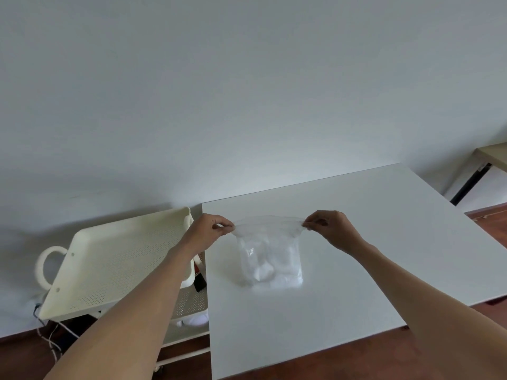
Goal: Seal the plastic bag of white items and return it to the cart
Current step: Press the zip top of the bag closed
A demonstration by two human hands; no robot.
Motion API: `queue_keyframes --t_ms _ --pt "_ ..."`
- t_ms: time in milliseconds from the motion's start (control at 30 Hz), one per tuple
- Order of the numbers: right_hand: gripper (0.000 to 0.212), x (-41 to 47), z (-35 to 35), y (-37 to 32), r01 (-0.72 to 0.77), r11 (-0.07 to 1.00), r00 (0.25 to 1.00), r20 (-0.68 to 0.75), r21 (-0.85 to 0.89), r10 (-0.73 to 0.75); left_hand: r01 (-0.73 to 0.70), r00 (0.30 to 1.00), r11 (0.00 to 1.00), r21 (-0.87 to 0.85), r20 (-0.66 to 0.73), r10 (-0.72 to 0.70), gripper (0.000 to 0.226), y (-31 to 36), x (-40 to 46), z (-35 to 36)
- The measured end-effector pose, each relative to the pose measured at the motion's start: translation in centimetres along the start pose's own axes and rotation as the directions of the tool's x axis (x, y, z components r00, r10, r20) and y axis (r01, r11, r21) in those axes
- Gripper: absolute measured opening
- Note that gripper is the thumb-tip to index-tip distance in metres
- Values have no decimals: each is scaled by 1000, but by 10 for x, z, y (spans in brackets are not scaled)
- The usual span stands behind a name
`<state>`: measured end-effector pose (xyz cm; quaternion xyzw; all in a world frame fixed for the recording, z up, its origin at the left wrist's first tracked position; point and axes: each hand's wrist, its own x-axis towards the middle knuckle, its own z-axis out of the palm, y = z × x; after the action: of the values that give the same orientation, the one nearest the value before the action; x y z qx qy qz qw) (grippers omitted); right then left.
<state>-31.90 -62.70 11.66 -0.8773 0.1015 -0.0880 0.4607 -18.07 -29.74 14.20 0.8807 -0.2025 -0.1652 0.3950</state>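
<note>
A clear plastic bag (270,259) holding white items stands on the white table (356,242), its bottom resting on the surface. My left hand (207,233) pinches the bag's top left corner between thumb and fingers. My right hand (330,229) pinches the top right corner. The top edge is stretched taut between both hands. To the left of the table stands the cream cart (90,286), whose perforated top tray holds nothing that I can see.
The cart has a round handle (45,266) on its left side and lower shelves with a white item and dark objects. Cables lie on the wooden floor below it. A second table (491,156) stands at the far right. A plain wall runs behind.
</note>
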Motion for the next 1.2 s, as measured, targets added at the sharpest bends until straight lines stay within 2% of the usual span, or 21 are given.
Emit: queue_keyframes --t_ms 100,233,333,367,467,567,667,767,867,1067,1200 --pt "15 9 -13 -12 33 999 999 -3 -28 -33 -10 1000 1000 5 -24 10 3 8 -3 -8" --pt "13 19 -28 -23 68 998 995 -66 -1 -68 -81 983 996 -26 -167 76 3 23 -6 -8" --pt "12 20 -31 -27 115 983 991 82 -144 -104 -93 990 972 216 -84 114 7 33 -12 -5" --pt "12 21 -34 -28 130 979 989 85 -159 -117 -104 988 954 282 -77 130 7 37 -13 -7" --pt "12 21 -46 -30 171 978 985 17 -123 -171 -108 976 951 288 -148 156 5 51 -21 -16" --pt "12 12 -43 -30 207 957 972 155 -204 -178 -91 986 914 396 -94 138 6 60 -33 -13" --pt "9 6 -43 -31 265 950 963 87 -167 -253 -80 980 927 366 -142 141 8 64 -45 -11" --pt "10 2 -50 -29 252 949 953 220 -189 -210 -75 991 890 450 -68 118 8 63 -58 -8" --pt "8 -1 -55 -27 280 938 942 245 -204 -228 -58 993 877 478 -61 98 7 63 -69 0" --pt "8 -4 -57 -15 286 928 921 336 -239 -197 -12 999 917 398 36 -3 8 61 -75 6" --pt "8 0 -57 -11 287 932 922 328 -222 -205 -8 999 954 300 33 -2 7 59 -75 11"
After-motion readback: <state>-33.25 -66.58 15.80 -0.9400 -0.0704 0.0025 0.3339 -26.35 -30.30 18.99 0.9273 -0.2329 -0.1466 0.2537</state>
